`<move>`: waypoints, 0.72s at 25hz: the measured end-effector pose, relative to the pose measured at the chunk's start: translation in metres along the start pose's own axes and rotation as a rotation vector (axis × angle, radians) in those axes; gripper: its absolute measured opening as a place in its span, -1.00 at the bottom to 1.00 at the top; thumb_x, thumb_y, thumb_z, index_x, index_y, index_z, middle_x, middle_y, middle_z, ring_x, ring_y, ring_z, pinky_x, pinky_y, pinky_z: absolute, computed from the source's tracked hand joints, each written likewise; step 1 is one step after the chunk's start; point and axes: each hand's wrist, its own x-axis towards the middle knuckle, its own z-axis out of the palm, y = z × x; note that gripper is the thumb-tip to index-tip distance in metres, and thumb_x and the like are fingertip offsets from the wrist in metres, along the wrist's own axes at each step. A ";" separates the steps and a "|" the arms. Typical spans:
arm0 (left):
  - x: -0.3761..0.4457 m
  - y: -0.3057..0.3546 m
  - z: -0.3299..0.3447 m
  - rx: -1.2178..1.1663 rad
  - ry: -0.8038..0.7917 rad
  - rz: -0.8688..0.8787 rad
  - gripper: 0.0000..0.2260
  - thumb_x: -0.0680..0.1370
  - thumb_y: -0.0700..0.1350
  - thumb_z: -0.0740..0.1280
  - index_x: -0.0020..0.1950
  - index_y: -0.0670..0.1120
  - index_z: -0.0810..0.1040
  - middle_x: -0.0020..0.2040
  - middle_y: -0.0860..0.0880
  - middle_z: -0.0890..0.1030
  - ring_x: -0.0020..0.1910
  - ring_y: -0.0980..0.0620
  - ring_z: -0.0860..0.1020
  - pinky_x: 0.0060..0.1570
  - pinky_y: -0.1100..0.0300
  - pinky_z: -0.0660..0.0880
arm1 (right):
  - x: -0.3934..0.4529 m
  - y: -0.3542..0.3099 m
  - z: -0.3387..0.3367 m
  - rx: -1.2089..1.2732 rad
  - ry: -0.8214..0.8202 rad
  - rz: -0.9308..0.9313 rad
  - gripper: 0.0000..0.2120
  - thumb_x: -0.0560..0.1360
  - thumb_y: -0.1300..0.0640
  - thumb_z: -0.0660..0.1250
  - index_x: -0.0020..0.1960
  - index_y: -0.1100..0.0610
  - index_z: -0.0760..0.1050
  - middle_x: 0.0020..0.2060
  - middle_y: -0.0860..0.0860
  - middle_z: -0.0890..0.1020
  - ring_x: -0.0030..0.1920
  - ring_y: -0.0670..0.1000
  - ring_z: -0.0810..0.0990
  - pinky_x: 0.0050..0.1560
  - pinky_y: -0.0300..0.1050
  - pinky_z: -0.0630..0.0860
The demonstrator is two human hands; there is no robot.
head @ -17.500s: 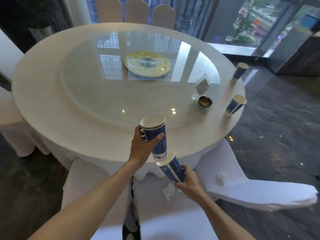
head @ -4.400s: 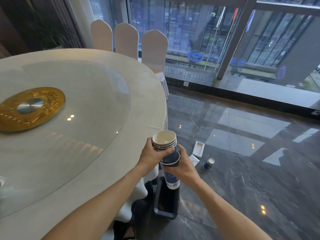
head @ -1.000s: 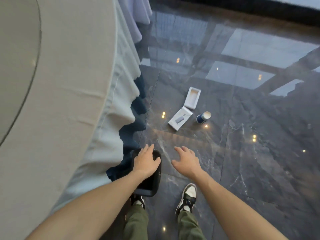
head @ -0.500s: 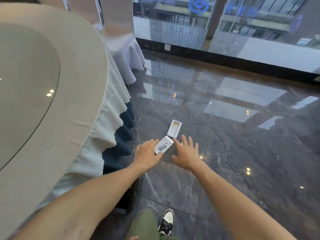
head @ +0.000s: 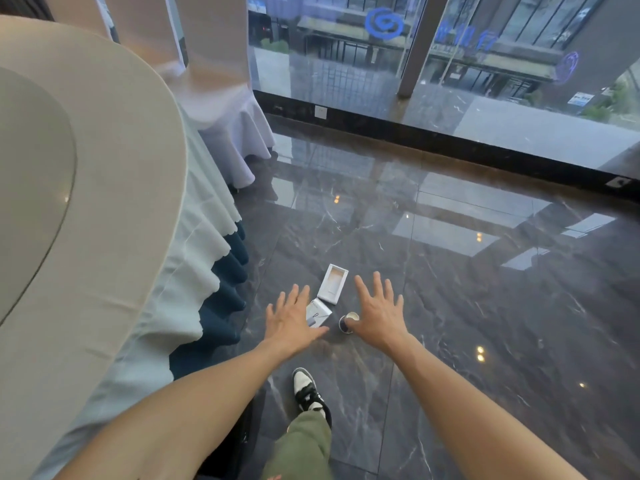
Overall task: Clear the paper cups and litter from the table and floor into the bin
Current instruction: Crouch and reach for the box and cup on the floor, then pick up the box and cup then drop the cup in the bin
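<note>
A small blue paper cup lies on its side on the dark marble floor, its white rim partly hidden behind my right hand. Beside it lie an open white box tray and its white lid, the lid partly covered by my left hand. Both hands are stretched out in front of me with fingers spread, holding nothing. Whether they touch the litter cannot be told. The black bin shows only as a dark edge under my left forearm.
The round table with a white cloth and blue skirt fills the left side. White-covered chairs stand behind it. A glass wall runs along the back. My shoe and green trouser leg are below the hands.
The stack of cups left my hands between 4.4 and 1.0 s ago. Since then both open hands have moved from the bin toward the box and cup, spreading wider.
</note>
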 end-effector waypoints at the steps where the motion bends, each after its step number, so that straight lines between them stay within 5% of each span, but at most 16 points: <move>1: 0.016 0.004 -0.003 -0.001 -0.021 -0.013 0.01 0.45 0.38 0.41 0.72 0.06 -0.03 0.74 -0.05 0.00 0.71 -0.15 0.01 0.60 -0.18 0.06 | 0.013 0.004 -0.003 0.009 -0.006 0.025 -0.12 0.53 -0.14 0.31 0.67 -0.05 -0.13 0.66 0.16 -0.19 0.64 0.30 -0.17 0.55 0.42 -0.03; 5: 0.067 0.008 -0.009 0.004 -0.058 -0.049 0.13 0.37 0.38 0.49 0.72 0.07 -0.10 0.73 -0.14 -0.01 0.71 -0.19 0.01 0.61 -0.21 0.06 | 0.058 0.019 -0.003 0.019 -0.089 0.097 -0.04 0.52 -0.23 0.34 0.67 -0.06 -0.19 0.65 0.15 -0.23 0.64 0.30 -0.19 0.53 0.43 0.00; 11: 0.118 -0.002 -0.003 -0.070 -0.092 -0.089 0.13 0.39 0.33 0.52 0.72 0.13 -0.15 0.74 0.01 0.02 0.71 -0.12 0.04 0.60 -0.24 0.10 | 0.114 0.037 0.010 0.069 -0.144 0.147 -0.02 0.49 -0.24 0.38 0.66 -0.07 -0.15 0.66 0.14 -0.17 0.64 0.29 -0.12 0.53 0.41 0.07; 18: 0.193 -0.016 0.065 -0.207 -0.087 -0.255 0.03 0.41 0.32 0.51 0.72 0.08 0.03 0.73 -0.04 0.10 0.69 -0.06 0.10 0.58 -0.24 0.15 | 0.204 0.070 0.059 0.037 -0.177 0.029 -0.09 0.53 -0.15 0.33 0.67 -0.09 -0.17 0.68 0.05 -0.12 0.65 0.25 -0.10 0.57 0.34 0.06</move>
